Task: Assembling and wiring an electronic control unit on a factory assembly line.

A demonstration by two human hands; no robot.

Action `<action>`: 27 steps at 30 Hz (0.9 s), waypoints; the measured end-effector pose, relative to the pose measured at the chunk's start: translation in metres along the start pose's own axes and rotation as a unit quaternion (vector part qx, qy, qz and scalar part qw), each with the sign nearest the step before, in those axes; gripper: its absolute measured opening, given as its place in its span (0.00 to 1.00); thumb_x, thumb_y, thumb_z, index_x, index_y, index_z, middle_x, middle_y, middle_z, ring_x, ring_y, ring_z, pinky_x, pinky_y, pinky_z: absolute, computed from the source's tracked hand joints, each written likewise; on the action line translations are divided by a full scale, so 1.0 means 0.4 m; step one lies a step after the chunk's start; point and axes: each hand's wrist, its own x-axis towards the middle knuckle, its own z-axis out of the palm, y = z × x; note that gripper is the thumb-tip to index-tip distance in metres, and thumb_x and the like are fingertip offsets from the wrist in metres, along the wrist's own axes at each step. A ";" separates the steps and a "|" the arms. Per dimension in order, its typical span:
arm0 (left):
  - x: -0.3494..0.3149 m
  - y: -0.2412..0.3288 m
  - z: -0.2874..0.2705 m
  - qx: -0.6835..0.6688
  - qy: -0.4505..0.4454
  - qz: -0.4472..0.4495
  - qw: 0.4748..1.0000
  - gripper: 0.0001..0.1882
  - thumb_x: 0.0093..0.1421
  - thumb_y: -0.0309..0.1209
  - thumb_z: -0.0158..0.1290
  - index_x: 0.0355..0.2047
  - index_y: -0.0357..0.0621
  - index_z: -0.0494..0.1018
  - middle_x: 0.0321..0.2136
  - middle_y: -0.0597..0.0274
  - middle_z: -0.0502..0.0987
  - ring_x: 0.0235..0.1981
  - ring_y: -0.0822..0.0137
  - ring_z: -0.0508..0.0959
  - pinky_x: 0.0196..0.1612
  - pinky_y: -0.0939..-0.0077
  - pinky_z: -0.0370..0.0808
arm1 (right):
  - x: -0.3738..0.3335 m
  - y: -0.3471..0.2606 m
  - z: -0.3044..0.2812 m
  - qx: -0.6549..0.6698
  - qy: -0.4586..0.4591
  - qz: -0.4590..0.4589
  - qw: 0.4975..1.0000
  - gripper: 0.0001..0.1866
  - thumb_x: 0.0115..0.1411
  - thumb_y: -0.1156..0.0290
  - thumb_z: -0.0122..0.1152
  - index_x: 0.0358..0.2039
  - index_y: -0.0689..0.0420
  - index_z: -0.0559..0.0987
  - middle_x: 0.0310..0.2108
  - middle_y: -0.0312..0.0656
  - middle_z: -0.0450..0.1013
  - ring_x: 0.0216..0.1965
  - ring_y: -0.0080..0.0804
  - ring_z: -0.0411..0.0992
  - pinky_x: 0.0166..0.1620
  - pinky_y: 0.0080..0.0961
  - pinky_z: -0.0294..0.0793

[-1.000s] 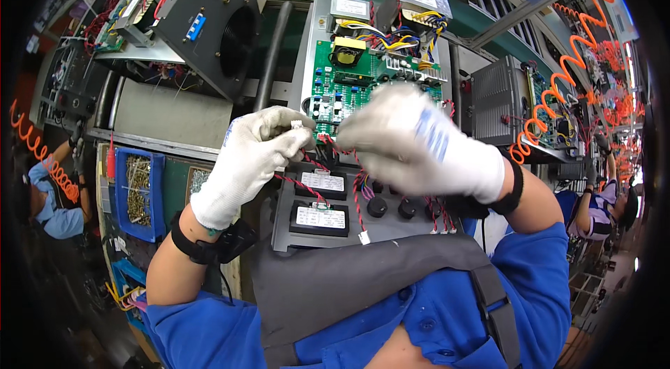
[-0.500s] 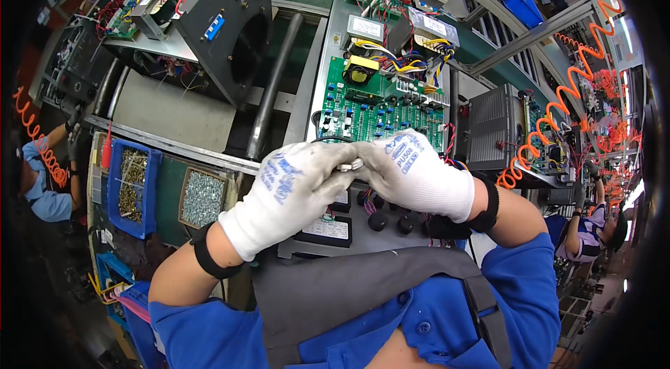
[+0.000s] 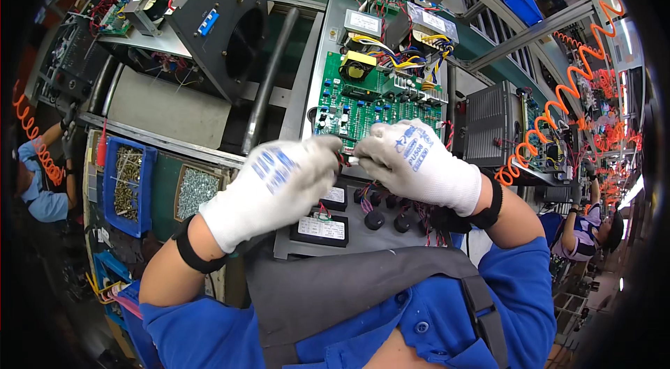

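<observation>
Both hands wear white knit gloves and meet above the grey front panel (image 3: 363, 233) of an open machine chassis. My left hand (image 3: 276, 184) is closed, its fingertips pinching at a small white connector (image 3: 352, 159) with thin red wires. My right hand (image 3: 419, 163) is closed on the same connector from the right. The fingertips touch just below the green circuit board (image 3: 370, 100). Black knobs (image 3: 387, 219) and two labelled black display modules (image 3: 319, 228) sit on the panel under my hands.
A blue bin of screws (image 3: 125, 184) and a tray of small metal parts (image 3: 195, 191) lie to the left. Another grey chassis (image 3: 223, 20) stands at upper left, a finned grey box (image 3: 492, 121) at right. Orange coiled hoses (image 3: 558, 111) hang right. Other workers sit at both edges.
My hands have come together from apart and moved up the panel toward the green board. The view has tilted so the chassis sits lower in the picture.
</observation>
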 end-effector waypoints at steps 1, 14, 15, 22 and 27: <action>-0.007 0.000 0.001 -0.001 -0.096 -0.013 0.995 0.07 0.59 0.29 0.56 0.36 0.41 0.78 0.50 0.48 0.81 0.38 0.52 0.83 0.42 0.59 0.79 | 0.003 0.000 -0.003 -0.026 -0.037 0.009 0.999 0.08 0.62 0.66 0.63 0.38 0.56 0.81 0.31 0.43 0.76 0.35 0.43 0.78 0.38 0.39 0.75; -0.047 -0.029 0.022 0.105 -0.099 0.020 0.989 0.05 0.58 0.32 0.58 0.32 0.45 0.79 0.50 0.58 0.81 0.33 0.57 0.83 0.38 0.61 0.77 | 0.083 -0.036 0.031 -0.175 -0.137 0.036 0.974 0.10 0.61 0.62 0.62 0.33 0.56 0.80 0.33 0.46 0.76 0.33 0.47 0.79 0.37 0.42 0.76; -0.049 -0.031 0.025 0.108 -0.098 0.021 0.989 0.05 0.58 0.32 0.58 0.32 0.45 0.79 0.50 0.59 0.81 0.33 0.58 0.83 0.38 0.62 0.77 | 0.088 -0.034 0.035 -0.178 -0.135 0.026 0.974 0.10 0.61 0.62 0.62 0.33 0.56 0.80 0.33 0.46 0.76 0.32 0.47 0.79 0.36 0.42 0.77; -0.063 -0.045 0.039 0.082 -0.074 0.025 0.994 0.05 0.59 0.32 0.57 0.31 0.47 0.80 0.52 0.62 0.81 0.33 0.59 0.83 0.39 0.62 0.76 | 0.078 -0.003 0.073 -0.082 -0.058 0.070 0.992 0.11 0.59 0.62 0.63 0.35 0.56 0.81 0.33 0.46 0.77 0.35 0.47 0.79 0.37 0.44 0.77; -0.069 -0.033 0.037 0.074 -0.055 0.011 0.996 0.05 0.58 0.32 0.58 0.29 0.45 0.80 0.53 0.63 0.81 0.33 0.58 0.81 0.40 0.63 0.76 | 0.067 0.019 0.069 0.005 -0.006 0.065 0.998 0.09 0.55 0.64 0.64 0.28 0.56 0.81 0.27 0.47 0.77 0.34 0.50 0.79 0.37 0.43 0.78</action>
